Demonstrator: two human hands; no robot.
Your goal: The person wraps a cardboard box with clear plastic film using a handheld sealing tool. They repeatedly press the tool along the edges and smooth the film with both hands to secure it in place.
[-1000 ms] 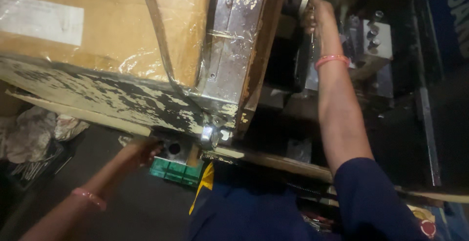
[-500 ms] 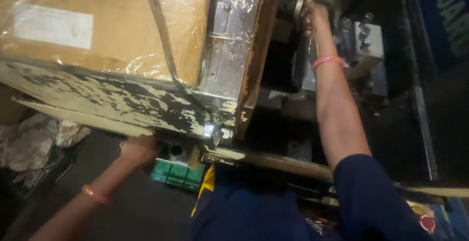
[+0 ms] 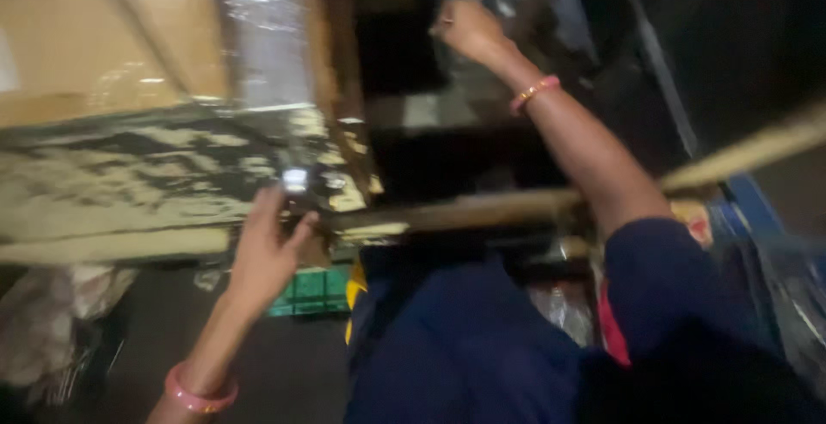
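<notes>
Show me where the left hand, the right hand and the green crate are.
left hand (image 3: 267,248), head view, on the back of the hand, by the flaking machine corner.
right hand (image 3: 469,28), head view, on the knuckles, raised into the dark machinery.
green crate (image 3: 305,293), head view, on its visible top.
</notes>
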